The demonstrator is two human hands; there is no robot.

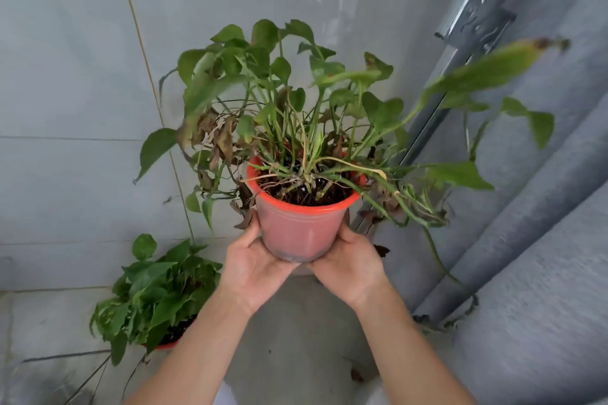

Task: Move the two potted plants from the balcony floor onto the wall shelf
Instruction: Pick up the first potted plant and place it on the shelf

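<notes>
You are holding a potted plant in a red pot (301, 227) up off the floor, near the centre of the view, with both hands cupped under and around its lower half. Your left hand (251, 268) wraps the pot from about eight o'clock, its fingers closed against the pot's side and out of sight behind it, thumb along the near wall. Your right hand (350, 261) does the same from about four o'clock, fingers likewise curled around the far side and pressed to the pot. The two palms nearly meet beneath the base. The pot sits roughly upright, dark soil showing inside the rim, with green leaves spreading toward twelve o'clock, several brown, withered leaves hanging at its nine o'clock side, and a long trailing stem (437, 253) drooping toward four o'clock. The second potted plant (158, 293) stands on the balcony floor (296, 355) at about eight o'clock from the held one, well apart from it, close to the tiled wall (82, 92). A grey curtain (533, 240) hangs at three o'clock, just beside a metal rail (470, 20).
</notes>
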